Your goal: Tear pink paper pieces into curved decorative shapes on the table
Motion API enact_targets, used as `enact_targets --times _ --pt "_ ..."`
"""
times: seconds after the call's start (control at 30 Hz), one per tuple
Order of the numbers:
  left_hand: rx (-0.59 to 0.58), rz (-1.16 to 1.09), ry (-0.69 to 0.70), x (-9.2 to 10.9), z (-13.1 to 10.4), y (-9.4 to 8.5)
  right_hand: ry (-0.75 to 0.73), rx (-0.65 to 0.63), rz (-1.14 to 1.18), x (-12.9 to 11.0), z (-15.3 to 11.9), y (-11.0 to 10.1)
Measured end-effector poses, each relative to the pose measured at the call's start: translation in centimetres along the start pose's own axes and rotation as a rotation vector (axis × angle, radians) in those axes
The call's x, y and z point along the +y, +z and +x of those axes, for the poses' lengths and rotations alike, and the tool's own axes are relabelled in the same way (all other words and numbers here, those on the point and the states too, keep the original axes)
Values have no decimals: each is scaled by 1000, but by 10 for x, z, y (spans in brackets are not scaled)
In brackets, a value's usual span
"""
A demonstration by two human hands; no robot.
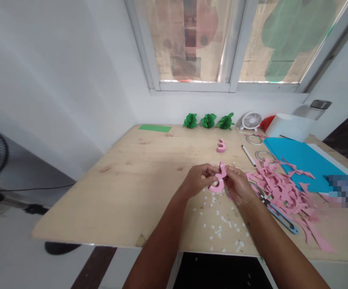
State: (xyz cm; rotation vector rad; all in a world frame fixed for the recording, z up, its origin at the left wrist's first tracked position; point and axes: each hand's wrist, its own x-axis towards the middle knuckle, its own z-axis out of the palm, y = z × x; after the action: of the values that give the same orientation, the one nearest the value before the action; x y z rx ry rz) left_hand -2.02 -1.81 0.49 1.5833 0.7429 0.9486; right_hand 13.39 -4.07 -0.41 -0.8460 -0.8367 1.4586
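A pink paper cutout shaped like a 3 (217, 187) is held up over the table between both hands. My left hand (198, 178) is closed, its fingers pinching the cutout's left side. My right hand (237, 184) grips the right edge with its fingertips. Small white scraps (218, 228) are scattered on the table below the hands. Beyond them lies a second pink cutout (221, 146) of similar shape. A light-blue cutter (283, 218) rests beside my right forearm, partly covered by pink paper offcuts (282, 188).
The wooden table (125, 180) meets a wall. Several green paper ornaments (208, 120), a green strip (155, 128) and a small white fan (251, 121) stand or lie at the back. To the right are tape rolls (265, 155), a white pen (248, 155) and blue sheets (309, 164).
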Motion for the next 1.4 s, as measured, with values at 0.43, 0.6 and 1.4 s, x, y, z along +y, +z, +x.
enact_targets --times 0.43,0.6,1.4 --pt "4 -159 -15 2 -2 0 42 -41 110 -4 -1 1" --pt "11 -164 -3 3 -2 0 47 -66 113 -4 -2 0" --pt "22 -107 0 3 -2 1 13 -52 67 -4 -1 2"
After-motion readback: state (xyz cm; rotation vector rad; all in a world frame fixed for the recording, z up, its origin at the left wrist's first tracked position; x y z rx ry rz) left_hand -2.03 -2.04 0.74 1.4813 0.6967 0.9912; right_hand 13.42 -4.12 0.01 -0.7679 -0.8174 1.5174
